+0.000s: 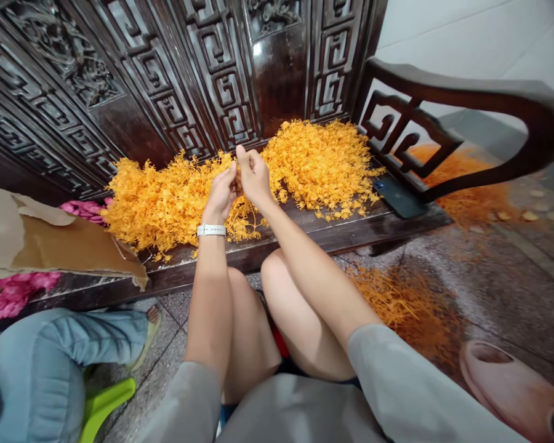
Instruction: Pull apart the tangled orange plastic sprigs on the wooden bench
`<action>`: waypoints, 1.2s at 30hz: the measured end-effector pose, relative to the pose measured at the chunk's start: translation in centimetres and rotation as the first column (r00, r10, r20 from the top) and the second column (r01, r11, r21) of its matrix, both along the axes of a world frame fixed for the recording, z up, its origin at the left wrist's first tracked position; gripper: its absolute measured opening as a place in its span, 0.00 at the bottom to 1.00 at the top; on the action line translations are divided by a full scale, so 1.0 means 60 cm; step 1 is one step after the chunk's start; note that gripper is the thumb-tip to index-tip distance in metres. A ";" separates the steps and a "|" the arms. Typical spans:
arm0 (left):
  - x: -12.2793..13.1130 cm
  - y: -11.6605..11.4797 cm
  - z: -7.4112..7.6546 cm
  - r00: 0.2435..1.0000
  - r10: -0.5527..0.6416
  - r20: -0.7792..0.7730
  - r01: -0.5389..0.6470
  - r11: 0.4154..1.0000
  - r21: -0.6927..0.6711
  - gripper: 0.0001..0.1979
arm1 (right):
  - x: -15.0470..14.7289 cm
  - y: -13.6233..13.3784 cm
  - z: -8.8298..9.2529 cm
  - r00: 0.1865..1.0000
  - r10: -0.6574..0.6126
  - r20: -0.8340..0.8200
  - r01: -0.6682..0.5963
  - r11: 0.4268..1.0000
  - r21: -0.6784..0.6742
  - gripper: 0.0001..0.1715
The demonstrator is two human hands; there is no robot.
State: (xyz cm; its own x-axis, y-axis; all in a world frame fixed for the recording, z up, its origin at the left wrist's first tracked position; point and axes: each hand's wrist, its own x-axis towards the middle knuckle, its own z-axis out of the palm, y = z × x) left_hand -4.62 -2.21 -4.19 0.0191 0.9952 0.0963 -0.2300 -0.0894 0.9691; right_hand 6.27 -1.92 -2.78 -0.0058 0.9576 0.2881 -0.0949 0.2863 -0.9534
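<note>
My left hand [222,192], with a white band [211,230] on its wrist, and my right hand [255,177] meet in front of the yellow artificial flower sprigs. The fingers of both are curled and pinched together, nearly touching each other. Whatever lies between them is hidden or too small to name. A left heap of yellow sprigs [159,203] spreads behind and beside my left hand. To the right of my right hand is a second heap of yellow sprigs [321,163]. Both heaps lie on a dark wooden bench [300,231].
A dark phone [401,195] lies by the carved armrest [471,101]. Cardboard [69,240] and pink flowers [21,292] are at left, near a person's jeans-clad leg [41,369] and a green stool [106,406]. Orange stems [401,301] and a pink clog [508,387] occupy the right floor.
</note>
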 end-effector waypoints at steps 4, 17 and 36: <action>0.008 -0.006 0.001 0.999 -0.021 0.044 0.021 1.000 0.000 0.25 | -0.004 0.003 -0.011 0.994 -0.106 0.012 0.105 0.993 0.063 0.34; 0.041 -0.006 0.014 0.989 0.117 0.094 -0.123 0.991 0.060 0.33 | -0.021 0.012 0.012 0.982 -0.023 -0.185 -0.005 0.989 -0.149 0.36; -0.046 -0.028 0.046 0.970 0.133 0.203 -0.156 0.983 0.099 0.30 | 0.046 0.049 -0.024 0.842 0.268 -0.468 -0.373 0.916 -0.146 0.29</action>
